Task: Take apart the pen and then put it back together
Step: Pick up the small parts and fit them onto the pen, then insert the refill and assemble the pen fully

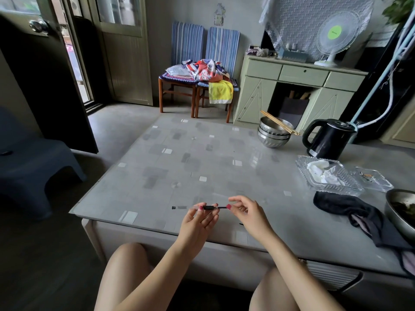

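Above the near edge of the grey table (202,153), both hands hold a pen (197,207) level, lying left to right. The left hand (197,221) pinches the pen around its black grip section, thumb on the near side and fingers curled under and behind it. The clear barrel runs out to the left of that hand and ends in a small dark cap at its far left tip. The right hand (247,214) closes its thumb and forefinger on the pen's right end, where a thin dark piece shows between the two hands; whether this piece is already loose from the barrel is too small to tell. The nails on both hands are painted red. The pen sits just above the tabletop, apart from everything else on it.

On the right side of the table, a dark cloth (350,209) lies crumpled, and just beyond it stands a clear glass dish (325,176) with white crumpled paper in it. A second, smaller clear dish (372,179) lies beside it to the right. Farther back, a black kettle (327,140) stands upright, and left of it is a stack of metal bowls (274,135) with chopsticks (279,123) laid across the top. At the far right edge, part of another metal bowl (402,212) shows. The person's bare knees are in the near foreground, under the forearms.
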